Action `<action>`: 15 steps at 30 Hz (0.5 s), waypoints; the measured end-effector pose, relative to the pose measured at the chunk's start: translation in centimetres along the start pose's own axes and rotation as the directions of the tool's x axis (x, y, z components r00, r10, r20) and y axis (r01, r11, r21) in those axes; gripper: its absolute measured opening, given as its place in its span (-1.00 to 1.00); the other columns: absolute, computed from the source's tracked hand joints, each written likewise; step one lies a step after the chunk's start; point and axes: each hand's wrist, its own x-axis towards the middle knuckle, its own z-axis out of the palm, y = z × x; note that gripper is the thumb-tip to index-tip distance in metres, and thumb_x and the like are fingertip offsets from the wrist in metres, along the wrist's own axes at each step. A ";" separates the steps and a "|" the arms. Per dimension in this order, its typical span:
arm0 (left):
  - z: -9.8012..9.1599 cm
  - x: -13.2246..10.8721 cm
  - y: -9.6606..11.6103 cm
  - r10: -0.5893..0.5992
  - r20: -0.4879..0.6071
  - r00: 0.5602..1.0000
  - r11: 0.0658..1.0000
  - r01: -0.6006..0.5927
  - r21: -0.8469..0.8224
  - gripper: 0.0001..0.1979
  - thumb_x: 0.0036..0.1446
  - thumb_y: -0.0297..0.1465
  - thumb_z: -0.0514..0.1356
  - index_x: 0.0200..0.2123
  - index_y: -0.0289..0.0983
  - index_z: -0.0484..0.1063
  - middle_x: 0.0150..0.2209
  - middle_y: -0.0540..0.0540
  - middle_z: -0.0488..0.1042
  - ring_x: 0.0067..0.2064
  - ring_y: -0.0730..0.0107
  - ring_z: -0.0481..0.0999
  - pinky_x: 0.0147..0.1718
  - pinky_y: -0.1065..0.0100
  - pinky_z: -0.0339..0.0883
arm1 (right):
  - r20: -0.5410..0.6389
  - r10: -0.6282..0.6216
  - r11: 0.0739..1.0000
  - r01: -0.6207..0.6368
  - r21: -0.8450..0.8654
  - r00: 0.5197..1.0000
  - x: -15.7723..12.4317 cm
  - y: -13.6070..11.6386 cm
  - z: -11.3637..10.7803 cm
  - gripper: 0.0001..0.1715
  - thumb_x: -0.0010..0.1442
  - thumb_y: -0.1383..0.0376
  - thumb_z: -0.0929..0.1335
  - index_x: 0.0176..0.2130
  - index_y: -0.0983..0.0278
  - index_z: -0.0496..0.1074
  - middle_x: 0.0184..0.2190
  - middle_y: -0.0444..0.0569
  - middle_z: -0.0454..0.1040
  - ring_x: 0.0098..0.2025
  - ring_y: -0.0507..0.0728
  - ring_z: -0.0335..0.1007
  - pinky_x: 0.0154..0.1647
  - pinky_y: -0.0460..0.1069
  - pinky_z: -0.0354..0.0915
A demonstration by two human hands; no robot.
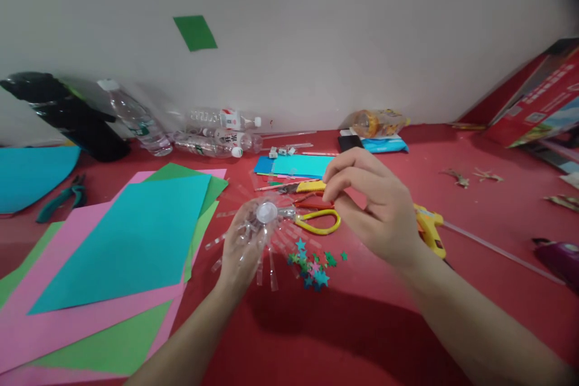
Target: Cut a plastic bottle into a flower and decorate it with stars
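Observation:
My left hand (239, 250) is closed round a clear plastic bottle top (266, 213), whose sides are cut into thin strips that fan outward. Its round neck end faces up toward me. To the right my right hand (377, 208) is raised, thumb and forefinger pinched together; whatever lies between the fingertips is too small to make out. Below and between the hands lies a loose heap of small paper stars (314, 268) in blue, green and pink. Scissors (319, 229) with yellow handles rest just behind the heap, partly covered by the bottle top. Beyond them is a yellow utility knife (311, 186).
Coloured sheets (131, 241) cover the left side, with pliers (63, 199) beside them. Clear bottles (208, 143) and a black flask (67, 114) line the wall. A yellow glue gun (432, 232) with a long glue stick (502, 249) lies at right, near a purple object (558, 262).

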 end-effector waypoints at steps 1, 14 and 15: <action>-0.1 0.1 -0.1 -0.001 0.010 1.000 1.000 0.001 -0.001 -0.58 -0.21 -0.44 0.41 -0.19 -0.20 0.46 -0.18 -0.04 0.54 -0.18 0.35 0.54 -0.14 0.35 0.42 | 0.001 -0.012 1.000 0.012 -0.006 1.000 0.0 0.0 0.0 -0.70 0.04 0.63 0.24 -0.49 0.28 0.36 -0.36 -0.07 0.35 -0.31 0.06 0.27 -0.27 0.02 0.23; -0.2 -0.4 0.2 -0.063 0.114 0.991 0.998 0.062 0.013 -0.60 -0.13 -0.47 0.35 -0.14 -0.23 0.44 -0.17 -0.08 0.53 -0.18 0.32 0.52 -0.16 0.34 0.38 | 0.206 -0.192 0.961 0.227 -0.160 0.960 0.0 -0.6 0.4 -0.75 0.12 0.52 0.30 -0.29 0.20 0.47 -0.11 0.00 0.38 -0.03 0.18 0.25 -0.04 0.15 0.22; -0.1 -0.5 0.2 -0.070 0.118 0.991 0.998 0.071 -0.001 -0.60 -0.14 -0.49 0.35 -0.14 -0.22 0.44 -0.19 -0.06 0.53 -0.20 0.34 0.52 -0.18 0.35 0.38 | 0.224 -0.194 0.957 0.235 -0.170 0.955 0.0 -0.6 0.4 -0.76 0.12 0.50 0.31 -0.29 0.20 0.47 -0.09 0.00 0.38 0.00 0.19 0.25 -0.03 0.17 0.22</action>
